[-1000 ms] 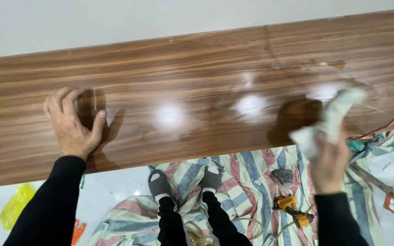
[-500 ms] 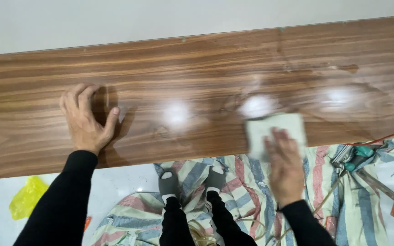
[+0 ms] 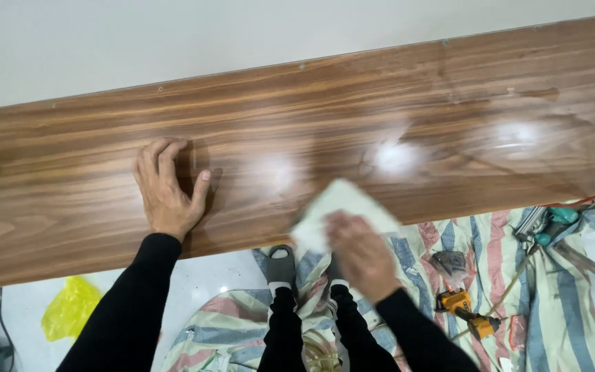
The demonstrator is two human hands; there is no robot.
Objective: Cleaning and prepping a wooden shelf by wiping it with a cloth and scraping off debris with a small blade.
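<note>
A person in black sleeves leans over a long, glossy brown wood-grain surface (image 3: 380,103) set against a pale wall. The left hand (image 3: 166,189) lies flat on the wood, fingers spread. The right hand (image 3: 359,251) – blurred – presses down on a white folded cloth (image 3: 339,210) at the surface's near edge; how its fingers are set cannot be told. Below, grey slippers (image 3: 282,265) stand on a striped fabric sheet (image 3: 504,275) covering the floor, with a yellow power drill (image 3: 466,310) lying on it – and a crumpled yellow plastic bag (image 3: 70,306) off to the left.
</note>
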